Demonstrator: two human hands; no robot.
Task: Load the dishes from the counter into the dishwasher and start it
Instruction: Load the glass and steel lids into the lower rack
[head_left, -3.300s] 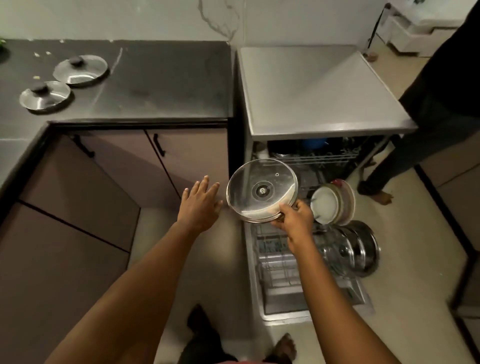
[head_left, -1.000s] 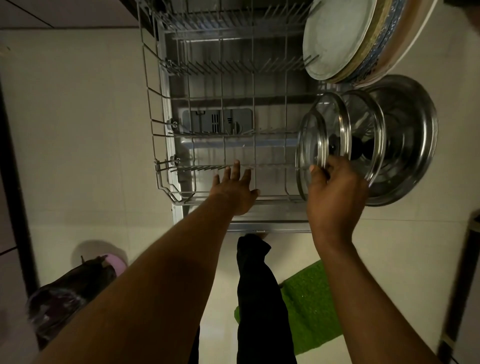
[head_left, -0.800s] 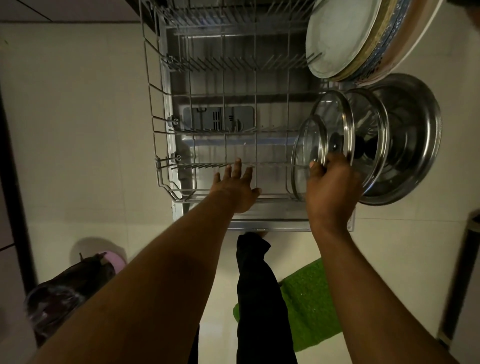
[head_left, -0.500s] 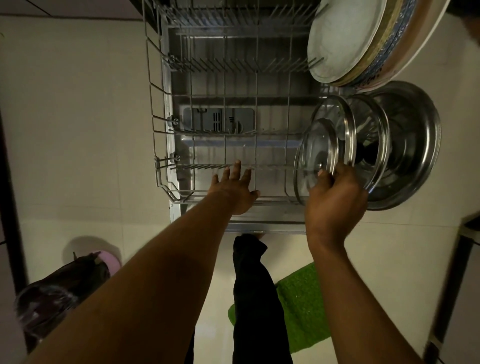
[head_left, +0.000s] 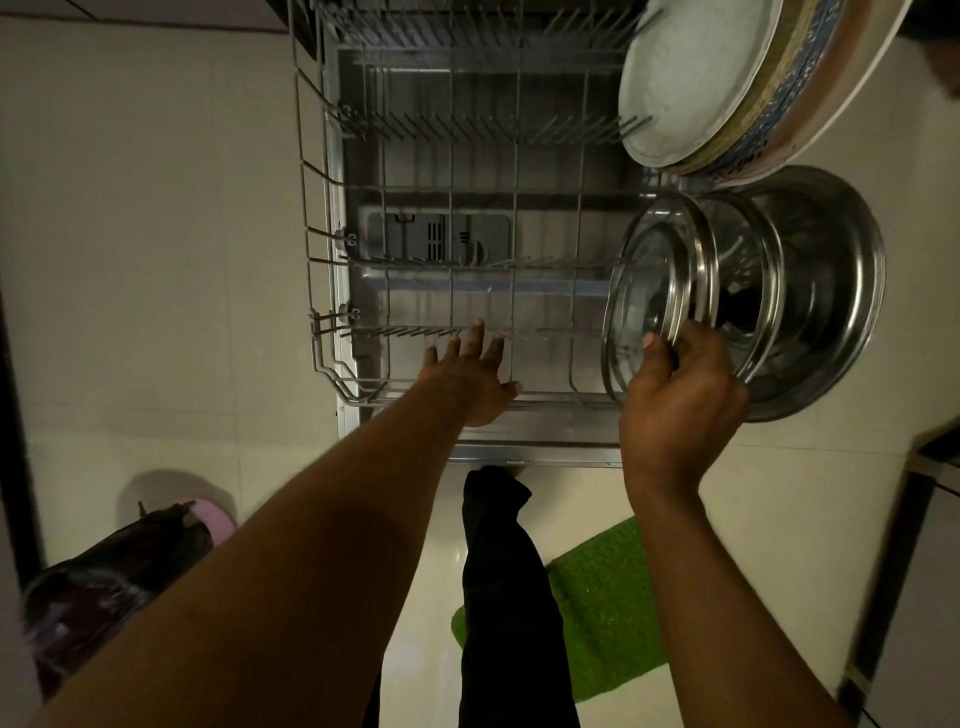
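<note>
Lowered from counter height, one glass lid (head_left: 640, 317) stands in the rack (head_left: 332, 375), its rim pinched by the right hand (head_left: 680, 410). Left hand (head_left: 474, 382) is spread. Three more lids (head_left: 831, 291) and four plates (head_left: 691, 78) stand behind.

A fuzzy green mat (head_left: 608, 608) lies on the pale tiled floor (head_left: 156, 260), and far over on the left sits 1 dark shiny bag (head_left: 104, 577) with 1 round pink thing (head_left: 221, 522) peeking out just behind it.

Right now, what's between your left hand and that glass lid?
Only bare wires of the dishwasher rack; the head view shows no dish between left hand and glass lid.
</note>
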